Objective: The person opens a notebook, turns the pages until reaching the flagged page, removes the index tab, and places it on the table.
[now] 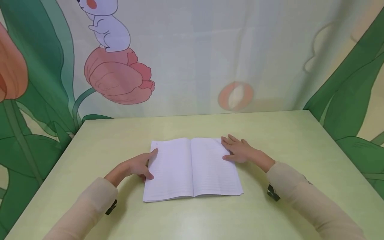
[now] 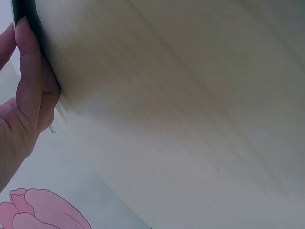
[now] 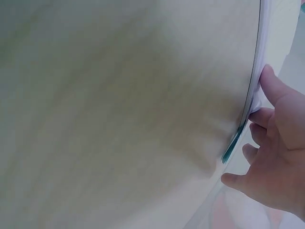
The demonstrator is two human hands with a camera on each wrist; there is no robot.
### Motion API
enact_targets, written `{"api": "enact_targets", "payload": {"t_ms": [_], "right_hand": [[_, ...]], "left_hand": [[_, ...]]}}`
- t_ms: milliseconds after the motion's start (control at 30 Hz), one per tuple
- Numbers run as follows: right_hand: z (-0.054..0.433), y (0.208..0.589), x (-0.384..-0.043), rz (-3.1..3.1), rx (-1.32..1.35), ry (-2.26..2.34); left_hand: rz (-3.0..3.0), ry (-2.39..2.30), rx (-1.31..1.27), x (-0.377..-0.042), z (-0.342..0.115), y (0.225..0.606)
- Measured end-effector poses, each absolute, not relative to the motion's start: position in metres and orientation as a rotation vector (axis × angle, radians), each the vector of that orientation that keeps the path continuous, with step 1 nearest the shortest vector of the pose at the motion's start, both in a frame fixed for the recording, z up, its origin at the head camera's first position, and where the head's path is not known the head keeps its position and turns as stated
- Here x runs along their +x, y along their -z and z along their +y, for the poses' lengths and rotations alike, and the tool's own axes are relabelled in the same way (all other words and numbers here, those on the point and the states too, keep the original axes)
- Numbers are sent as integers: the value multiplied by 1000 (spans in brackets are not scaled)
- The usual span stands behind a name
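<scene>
An open notebook [image 1: 175, 170] with white, faintly lined pages lies on the table, its centre fold running toward the person. At its left edge, my left hand [image 1: 138, 165] rests with thumb and index finger spread on the page; the other fingers are mostly hidden beside the edge. My right hand [image 1: 238, 150] lies on the upper right corner, fingers spread and thumb lower down on the page. Seen from the left wrist, the fingers [image 2: 29, 62] sit along the dark green cover edge [image 2: 40, 38]. In the right wrist view, the right hand [image 3: 281, 138] touches the notebook's edge [image 3: 256, 67].
The pale yellow-green table [image 1: 192, 220] extends around the notebook on all sides. Behind it hangs a printed curtain [image 1: 192, 66] with a white rabbit and pink flowers. Light sleeves cover both arms, with a dark strap [image 1: 273, 193] under the right one.
</scene>
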State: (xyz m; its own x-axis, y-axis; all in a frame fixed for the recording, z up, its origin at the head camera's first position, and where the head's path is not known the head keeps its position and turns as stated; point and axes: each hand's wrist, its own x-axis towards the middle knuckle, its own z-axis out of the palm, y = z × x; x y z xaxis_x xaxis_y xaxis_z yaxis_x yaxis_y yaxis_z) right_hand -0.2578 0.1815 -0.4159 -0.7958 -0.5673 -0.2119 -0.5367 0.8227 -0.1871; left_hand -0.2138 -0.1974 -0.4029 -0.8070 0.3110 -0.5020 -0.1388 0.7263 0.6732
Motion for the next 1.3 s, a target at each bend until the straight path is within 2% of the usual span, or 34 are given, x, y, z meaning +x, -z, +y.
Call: {"api": "enact_targets", "payload": {"t_ms": [200, 333, 533, 667, 767, 867, 1133, 1300], "right_hand": [[179, 415, -255, 2777, -951, 227], [175, 408, -254, 2780, -1011, 540], [164, 397, -247, 2609, -766, 1042], [150, 392, -238, 2483, -585, 1242], [137, 387, -230, 2402, -563, 1311], [124, 383, -221, 2359, -627, 1290], [91, 392, -205, 2432, -1016, 933], [73, 399, -199, 2379, -1125, 804]], "left_hand": [[2302, -991, 139, -213, -198, 402], [2282, -1004, 134, -214, -197, 400], [2284, -991, 139, -215, -196, 398], [2282, -1004, 151, -215, -197, 398], [2272, -1017, 152, -215, -197, 399], [2260, -1036, 148, -215, -198, 399], [2220, -1100, 107, -218, -202, 399], [2208, -1123, 100, -218, -203, 397]]}}
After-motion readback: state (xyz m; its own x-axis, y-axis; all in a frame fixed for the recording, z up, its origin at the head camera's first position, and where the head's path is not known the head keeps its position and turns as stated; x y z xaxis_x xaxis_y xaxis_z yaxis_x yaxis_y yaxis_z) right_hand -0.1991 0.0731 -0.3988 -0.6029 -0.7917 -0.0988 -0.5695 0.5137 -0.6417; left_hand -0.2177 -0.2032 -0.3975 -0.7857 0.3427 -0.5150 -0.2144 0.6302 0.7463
